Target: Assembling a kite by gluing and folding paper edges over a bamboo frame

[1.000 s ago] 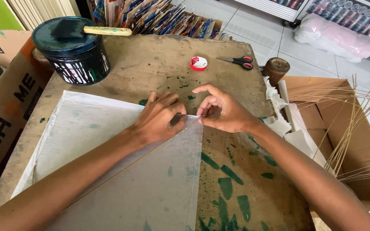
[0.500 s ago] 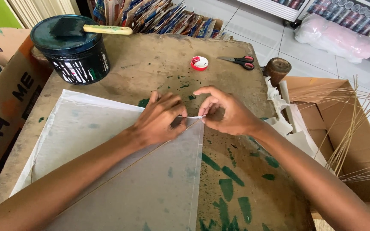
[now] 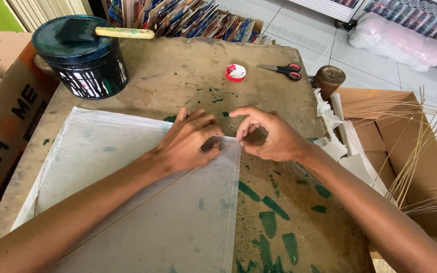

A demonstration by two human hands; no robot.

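Note:
A stack of thin white paper sheets (image 3: 102, 167) lies on the stained wooden table (image 3: 178, 76). A thin stick (image 3: 142, 199) runs diagonally across the top sheet to its far right corner. My left hand (image 3: 188, 141) presses down on the sheet just beside that corner, fingers bent. My right hand (image 3: 269, 134) pinches the sheet's corner between thumb and fingers, right where the stick ends. The two hands almost touch.
A black paint can (image 3: 84, 63) with a brush (image 3: 122, 33) across it stands at the back left. A red lid (image 3: 235, 72), scissors (image 3: 284, 71) and a wooden knob (image 3: 329, 78) lie behind the hands. A cardboard box (image 3: 370, 103) on the right holds several thin sticks.
Both hands stay at the sheet's corner. My right fingers have shifted slightly there; nothing else has moved.

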